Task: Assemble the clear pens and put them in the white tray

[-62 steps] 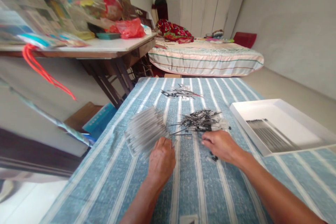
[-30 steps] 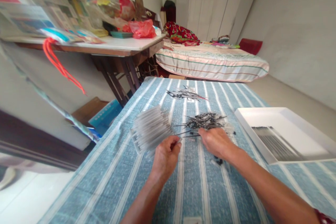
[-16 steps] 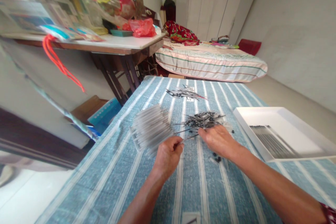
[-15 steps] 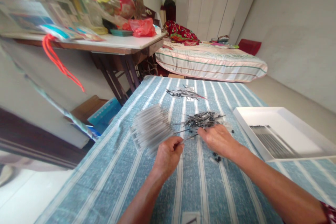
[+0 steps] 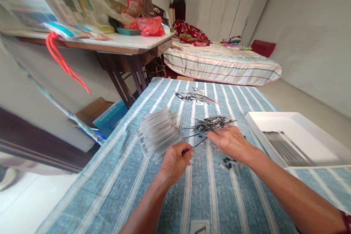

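Observation:
Between my two hands runs a thin dark rod that looks like a pen refill [image 5: 200, 142]. My left hand [image 5: 177, 159] is closed in a pinch on its near end. At its other end my right hand [image 5: 227, 139] is also pinched shut, its fingertips partly hiding that end. Left of them lies a stack of whitish, translucent pen barrels [image 5: 160, 131], blurred. Just beyond my right hand is a heap of thin black pieces [image 5: 211, 123]. A few small black caps [image 5: 228, 162] lie below that hand.
A white tray [image 5: 309, 120] on the right holds a row of dark-tipped pens [image 5: 285, 148]. More thin pieces [image 5: 194, 96] lie at the far end of the striped cloth [image 5: 131, 186]. A side table [image 5: 131, 42] with bags stands left; a bed [image 5: 219, 60] is behind.
The view has shifted slightly. Both hands keep their pinch on the thin rod, with the right hand a little higher and the wrist turned slightly.

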`<state>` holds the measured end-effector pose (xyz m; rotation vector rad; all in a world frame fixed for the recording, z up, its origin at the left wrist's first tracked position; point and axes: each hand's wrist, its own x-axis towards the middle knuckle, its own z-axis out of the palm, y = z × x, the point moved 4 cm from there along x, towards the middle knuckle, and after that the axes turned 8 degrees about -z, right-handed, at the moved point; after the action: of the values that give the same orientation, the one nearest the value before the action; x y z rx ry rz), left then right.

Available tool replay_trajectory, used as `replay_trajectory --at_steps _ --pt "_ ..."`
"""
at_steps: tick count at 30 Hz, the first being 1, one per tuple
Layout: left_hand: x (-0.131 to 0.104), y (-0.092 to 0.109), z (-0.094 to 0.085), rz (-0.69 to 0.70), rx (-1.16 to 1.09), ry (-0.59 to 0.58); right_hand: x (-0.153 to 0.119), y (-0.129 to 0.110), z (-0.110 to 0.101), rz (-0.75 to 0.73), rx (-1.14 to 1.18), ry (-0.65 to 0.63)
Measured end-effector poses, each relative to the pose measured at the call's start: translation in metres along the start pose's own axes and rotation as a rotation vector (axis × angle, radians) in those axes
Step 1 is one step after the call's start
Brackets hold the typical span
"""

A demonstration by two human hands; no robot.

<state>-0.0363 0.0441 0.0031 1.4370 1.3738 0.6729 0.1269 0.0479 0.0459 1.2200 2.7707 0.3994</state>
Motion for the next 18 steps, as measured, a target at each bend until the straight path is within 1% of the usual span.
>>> replay_trajectory --at_steps 3,6,9,11,13,14,16,18 --pt "-0.001 0.001 0.002 0.010 -0.044 -0.045 -0.001 -0.001 0.001 -0.041 0.019 0.007" --pt "-0.001 0.000 0.004 0.019 -0.094 -0.073 -0.001 -0.009 -0.004 -0.092 0.023 0.052" --pt "-0.001 0.000 0.005 0.022 -0.180 -0.081 -0.002 -0.024 -0.013 -0.147 0.049 0.158" --pt "-0.001 0.002 0.004 0.035 -0.266 -0.075 -0.003 -0.031 -0.019 -0.142 0.094 0.255" --pt "-0.002 0.004 0.000 0.046 -0.366 -0.037 -0.003 -0.031 -0.019 -0.069 0.162 0.330" --pt "-0.002 0.006 -0.002 0.048 -0.412 -0.010 -0.003 -0.029 -0.017 -0.011 0.197 0.340" --pt "-0.003 0.007 -0.006 0.048 -0.487 0.043 0.000 -0.023 -0.006 0.120 0.250 0.287" --pt "-0.003 0.009 -0.008 0.052 -0.533 0.069 0.005 -0.018 0.008 0.216 0.286 0.163"
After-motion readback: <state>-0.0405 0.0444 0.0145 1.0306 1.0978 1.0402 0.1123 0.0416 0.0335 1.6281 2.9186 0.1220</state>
